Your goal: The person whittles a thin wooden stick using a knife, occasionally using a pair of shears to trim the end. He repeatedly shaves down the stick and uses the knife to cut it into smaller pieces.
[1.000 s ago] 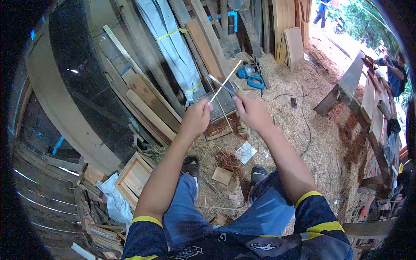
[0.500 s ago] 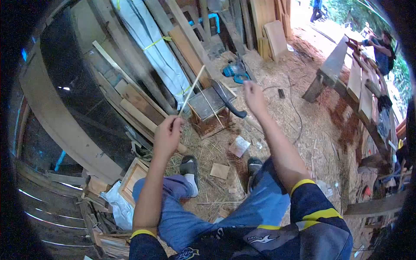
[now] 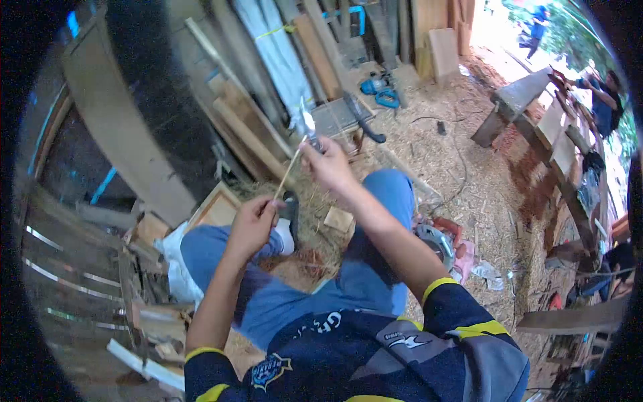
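Since the earlier frame, the right hand (image 3: 328, 166) has come in beside the stick (image 3: 288, 175), its fingers now clamped on a shiny tool (image 3: 309, 124), perhaps a small knife. The left hand (image 3: 253, 224) pinches the stick's lower end, likely to steady it, the upper end reaching the right fingers. A big knife (image 3: 364, 122) lies across a box (image 3: 329, 120), its handle overhanging, probably within easy reach.

Both arms (image 3: 395, 234) forward, left hand (image 3: 253, 224) curled, right hand (image 3: 327, 164) closed farther ahead, knees (image 3: 390, 194) bent
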A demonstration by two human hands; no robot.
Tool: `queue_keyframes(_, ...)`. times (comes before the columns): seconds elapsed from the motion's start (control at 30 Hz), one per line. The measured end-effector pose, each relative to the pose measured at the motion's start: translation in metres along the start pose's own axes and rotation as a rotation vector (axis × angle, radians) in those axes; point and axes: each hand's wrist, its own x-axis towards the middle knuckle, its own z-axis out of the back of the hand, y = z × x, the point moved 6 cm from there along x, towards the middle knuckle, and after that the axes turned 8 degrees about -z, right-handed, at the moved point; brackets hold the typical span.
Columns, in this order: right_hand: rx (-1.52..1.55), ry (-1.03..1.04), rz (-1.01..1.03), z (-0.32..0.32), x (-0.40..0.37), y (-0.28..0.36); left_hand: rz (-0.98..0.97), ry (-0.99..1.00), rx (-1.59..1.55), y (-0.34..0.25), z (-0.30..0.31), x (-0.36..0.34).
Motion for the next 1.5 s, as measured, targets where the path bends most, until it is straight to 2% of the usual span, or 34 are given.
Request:
queue_keyframes(0.03,-0.014,0.008,-0.058,-0.003,-0.006,0.001,0.068,0.035,-0.066,0.002,0.001,-0.011)
queue_keyframes(0.13,0.151,0.119,-0.309,-0.004,-0.015,-0.006,-0.113,0.233,-0.569,0.000,0.007,-0.028)
queue_keyframes(0.23,0.386,0.099,-0.388,-0.014,-0.006,-0.020,-0.390,0.137,-0.769,-0.039,0.040,-0.050)
queue_keyframes(0.33,0.540,0.181,-0.538,-0.047,-0.007,-0.037,-0.665,-0.111,-0.349,-0.022,0.067,-0.062)
queue_keyframes(0.37,0.560,0.176,-0.553,-0.060,-0.012,-0.040,-0.607,-0.203,-0.193,-0.011,0.075,-0.065)
queue_keyframes(0.5,0.553,0.252,-0.648,-0.117,-0.024,-0.066,-0.770,-0.663,0.141,0.015,0.107,-0.080)
queue_keyframes(0.6,0.471,0.424,-0.687,-0.156,-0.040,-0.082,-0.882,-0.653,-0.492,0.027,0.119,-0.081)
queue_keyframes(0.63,0.412,0.426,-0.672,-0.166,-0.045,-0.087,-0.856,-0.757,-0.501,0.034,0.123,-0.081)
queue_keyframes(0.73,0.228,0.308,-0.717,-0.172,-0.057,-0.117,-0.846,-0.828,-0.614,0.071,0.149,-0.069)
queue_keyframes(0.77,0.143,0.259,-0.728,-0.170,-0.052,-0.143,-0.788,-0.912,-0.631,0.083,0.153,-0.066)
queue_keyframes(0.87,-0.017,0.194,-0.759,-0.158,-0.054,-0.190,-0.791,-0.922,-0.689,0.138,0.171,-0.051)
queue_keyframes(0.9,-0.025,0.133,-0.753,-0.155,-0.063,-0.189,-0.766,-0.930,-0.772,0.163,0.174,-0.047)
queue_keyframes(0.97,-0.071,0.097,-0.757,-0.147,-0.067,-0.225,-0.707,-0.945,-0.950,0.207,0.171,-0.041)
queue_keyframes(1.03,-0.067,0.088,-0.825,-0.142,-0.078,-0.235,-0.796,-0.905,-1.069,0.216,0.173,-0.033)
queue_keyframes(1.07,-0.112,0.069,-0.789,-0.140,-0.080,-0.238,-0.845,-0.885,-1.116,0.220,0.176,-0.028)
queue_keyframes(1.2,-0.313,0.055,-0.570,-0.153,-0.076,-0.236,-0.898,-0.957,-0.966,0.212,0.179,-0.017)
queue_keyframes(1.27,-0.442,0.104,-0.417,-0.150,-0.063,-0.262,-0.787,-0.990,-0.951,0.228,0.171,-0.004)
queue_keyframes(1.33,-0.488,0.115,-0.467,-0.156,-0.069,-0.255,-0.658,-1.029,-1.002,0.250,0.161,0.011)
queue_keyframes(1.37,-0.511,0.126,-0.490,-0.160,-0.071,-0.250,-0.655,-1.074,-1.040,0.259,0.157,0.014)
queue_keyframes(1.47,-0.622,0.120,-0.341,-0.151,-0.053,-0.291,-0.696,-0.984,-1.026,0.278,0.151,0.023)
queue_keyframes(1.5,-0.650,0.128,-0.314,-0.152,-0.052,-0.289,-0.568,-1.049,-1.036,0.283,0.146,0.024)
